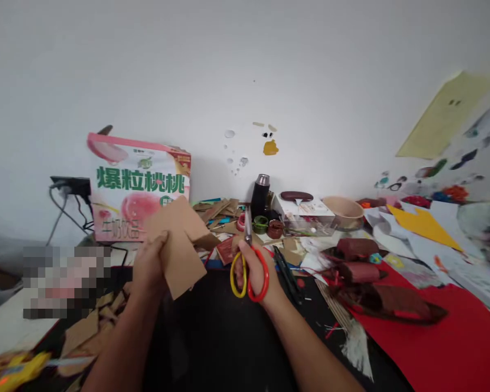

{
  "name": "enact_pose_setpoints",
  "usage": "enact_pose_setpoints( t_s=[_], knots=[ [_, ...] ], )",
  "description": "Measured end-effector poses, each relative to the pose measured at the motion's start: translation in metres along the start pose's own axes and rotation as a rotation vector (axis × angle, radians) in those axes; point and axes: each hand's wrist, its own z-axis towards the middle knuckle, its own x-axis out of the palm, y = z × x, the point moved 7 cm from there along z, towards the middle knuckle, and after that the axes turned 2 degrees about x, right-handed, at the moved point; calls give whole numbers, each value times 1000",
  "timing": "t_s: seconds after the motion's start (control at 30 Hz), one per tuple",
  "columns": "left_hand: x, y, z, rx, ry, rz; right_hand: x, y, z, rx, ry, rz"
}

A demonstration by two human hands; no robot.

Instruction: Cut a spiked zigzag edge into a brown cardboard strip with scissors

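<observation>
My left hand (150,261) grips a piece of brown cardboard (180,245) by its left edge, with the sheet raised above the black work surface. A slit or notch shows on the cardboard's right side, and a flap there is bent. In my right hand (259,267) is a pair of scissors (248,228) with one yellow and one red handle loop. The blades point up and away from me, look closed together, and are apart from the cardboard. Behind the scissors stand small jars, one green (260,224) and one brown (275,229).
A pink and white drink carton (141,188) stands at the back left. Cardboard scraps (102,326) lie at the left. A black thermos (261,197), a clear box (304,213) and a round tan bowl (343,213) line the wall. Brown model boats (392,302) rest on red paper (461,332).
</observation>
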Motion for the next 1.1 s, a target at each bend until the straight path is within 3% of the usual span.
enact_pose_setpoints(
  t_s=[0.17, 0.3, 0.43, 0.57, 0.77, 0.93, 1.03, 1.1],
  knots=[
    [40, 5, -36, -220, 423, 51, -12, 8, 5, -43, -82, 88],
    [51, 8, -60, -348, 666, 131, -14, 7, 3, -11, -83, 68],
    [50, 9, -67, -402, 735, 147, -11, 4, 0, 33, -41, 40],
    [45, 13, -55, -385, 661, 61, -11, 3, 1, 36, -49, 118],
    [51, 17, -51, -380, 907, -309, -28, -3, 11, 65, -234, 309],
    [51, 14, -58, -176, 1108, -387, -45, 3, 17, -22, -318, 385],
    [51, 27, -57, -54, 1129, -300, -47, 4, 18, -43, -333, 392],
    [49, 44, -50, -110, 1059, -252, -45, 2, 17, -30, -341, 391]
  ],
)
